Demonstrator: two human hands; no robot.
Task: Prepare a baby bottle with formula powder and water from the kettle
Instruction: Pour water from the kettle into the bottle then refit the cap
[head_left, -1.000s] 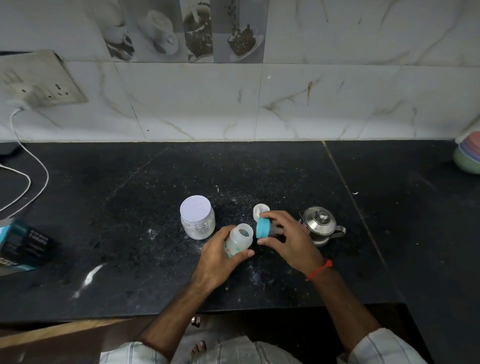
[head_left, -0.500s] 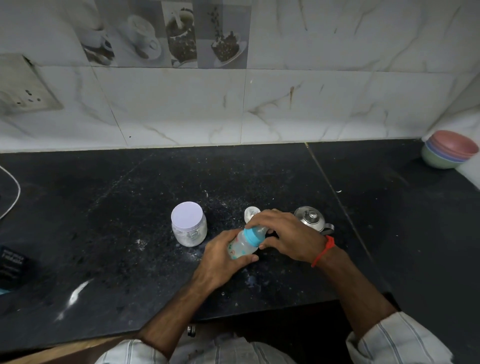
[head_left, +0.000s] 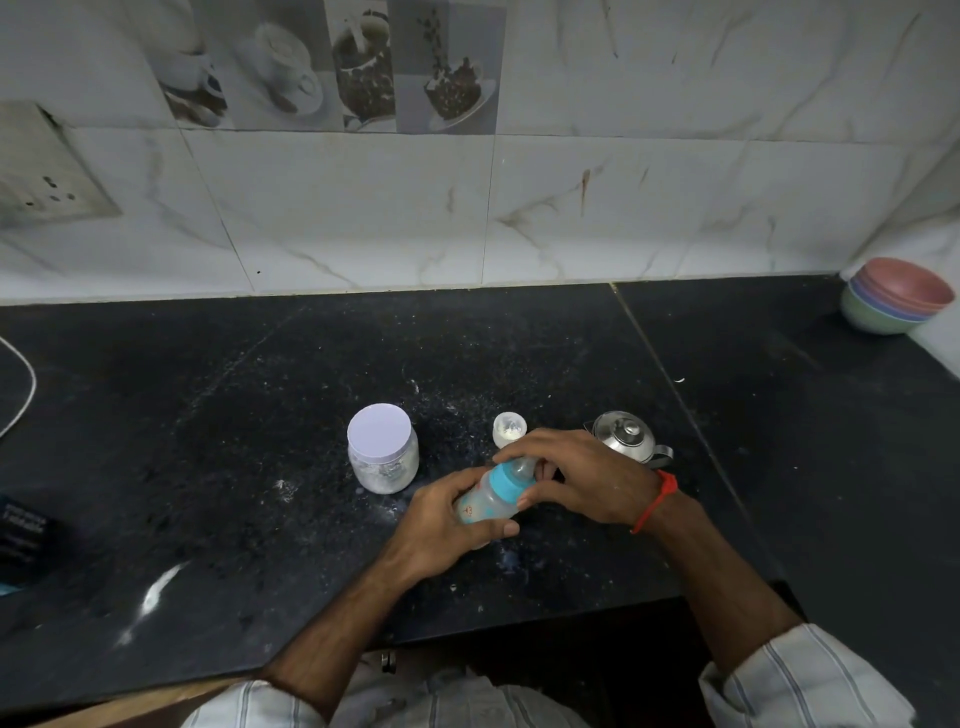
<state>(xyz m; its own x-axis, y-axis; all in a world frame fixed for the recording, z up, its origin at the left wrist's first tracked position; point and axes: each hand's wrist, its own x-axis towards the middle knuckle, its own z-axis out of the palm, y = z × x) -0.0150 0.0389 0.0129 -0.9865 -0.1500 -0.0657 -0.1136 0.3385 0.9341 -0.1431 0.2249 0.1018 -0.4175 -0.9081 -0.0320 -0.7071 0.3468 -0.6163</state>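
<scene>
My left hand (head_left: 447, 525) grips the clear baby bottle (head_left: 485, 505), tilted with its top toward the right. The blue collar with the teat (head_left: 509, 480) sits on the bottle's neck, and my right hand (head_left: 582, 480) is closed around it. A clear jar of white formula powder (head_left: 383, 449) with a white lid stands just left of my hands. The small steel kettle (head_left: 626, 436) with its lid on stands behind my right hand. A small white cap (head_left: 509, 428) with powder on it rests between the jar and the kettle.
The black stone counter (head_left: 260, 415) has spilled powder around the jar and hands. Stacked coloured bowls (head_left: 896, 296) sit at the far right corner. A dark box (head_left: 23, 545) and a white cable (head_left: 21, 395) lie at the left edge. Tiled wall behind.
The blue collar, held apart from the open bottle a second ago, now sits on the bottle's neck. Both hands have stayed on it while the view shifted right.
</scene>
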